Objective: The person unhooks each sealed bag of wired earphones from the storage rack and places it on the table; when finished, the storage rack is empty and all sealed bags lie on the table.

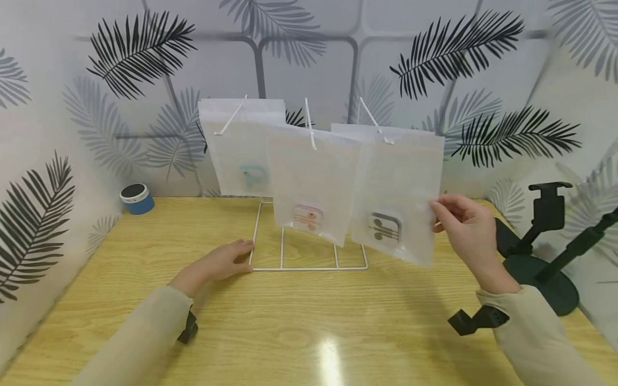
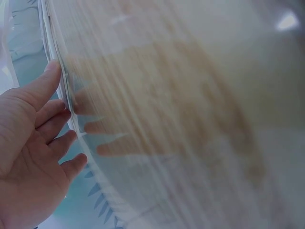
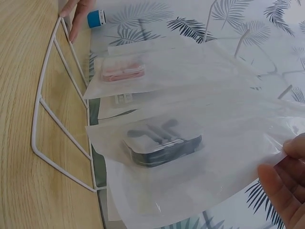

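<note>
Leaf-patterned wall covering (image 1: 217,59) behind, yellow wood-grain desk (image 1: 299,321) below. White wire rack (image 1: 309,269) stands on the desk, its rear partly hidden by hanging bags. Left wrist view badly blurred; little readable beyond a palm and a pale, streaked surface. Leftmost bag (image 1: 232,150) overlapped by the middle bag (image 1: 314,166); its teal contents (image 1: 253,177) too hazy to identify. Dark stand (image 1: 549,209) at far right; the post beside it runs out of frame.

Right-hand bag (image 1: 405,177): whitish, see-through, creased, hanging from the rack's right hook, lower part tilted. Near its bottom, a dark-edged clear case (image 1: 384,227) with dark earphones. Middle bag holds a pinkish case (image 1: 308,218).

Right hand (image 1: 470,238) pinches the right-hand bag's right edge, thumb in front. Left hand (image 1: 217,262) touches the rack's near left corner, fingers loosely extended, thumb apart.
</note>
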Demonstrator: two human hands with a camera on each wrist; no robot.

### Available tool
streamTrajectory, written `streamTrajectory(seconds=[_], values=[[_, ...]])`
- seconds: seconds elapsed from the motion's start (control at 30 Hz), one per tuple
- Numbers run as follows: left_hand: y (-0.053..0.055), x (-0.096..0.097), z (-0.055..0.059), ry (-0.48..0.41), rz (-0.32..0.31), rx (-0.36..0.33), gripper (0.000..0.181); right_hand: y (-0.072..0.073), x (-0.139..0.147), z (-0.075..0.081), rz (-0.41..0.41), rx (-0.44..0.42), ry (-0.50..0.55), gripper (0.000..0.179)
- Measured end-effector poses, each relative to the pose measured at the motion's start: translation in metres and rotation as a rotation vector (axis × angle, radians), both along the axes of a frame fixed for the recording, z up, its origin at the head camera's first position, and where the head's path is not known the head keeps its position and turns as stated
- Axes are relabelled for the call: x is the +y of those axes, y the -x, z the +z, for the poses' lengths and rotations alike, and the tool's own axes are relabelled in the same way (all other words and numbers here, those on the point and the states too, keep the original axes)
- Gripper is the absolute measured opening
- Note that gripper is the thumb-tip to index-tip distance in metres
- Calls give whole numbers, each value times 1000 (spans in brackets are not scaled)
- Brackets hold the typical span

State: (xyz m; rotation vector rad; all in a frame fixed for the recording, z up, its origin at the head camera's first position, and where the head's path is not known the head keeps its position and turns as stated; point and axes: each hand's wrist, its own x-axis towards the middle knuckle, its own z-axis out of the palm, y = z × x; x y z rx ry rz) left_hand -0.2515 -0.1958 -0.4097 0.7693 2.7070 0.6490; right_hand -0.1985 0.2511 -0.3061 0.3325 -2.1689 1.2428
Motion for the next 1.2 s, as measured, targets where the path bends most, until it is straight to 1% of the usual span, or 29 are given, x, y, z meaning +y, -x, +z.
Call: streamTrajectory(seconds=[0.2, 0.47, 0.73, 0.93, 1.2], values=[[1, 0, -1, 0, -1, 1, 62, -10, 2, 3, -1, 21, -35, 12], [2, 0, -2, 11, 11, -5, 63, -19, 2, 7, -9, 22, -23, 10], [2, 0, -4, 14, 7, 8, 63, -29, 4, 11, -34, 28, -53, 13], [3, 0, -3, 24, 2, 22, 63, -33, 8, 11, -36, 60, -45, 14], [1, 0, -3, 19, 4, 14, 63, -41, 14, 11, -58, 75, -88, 12]])
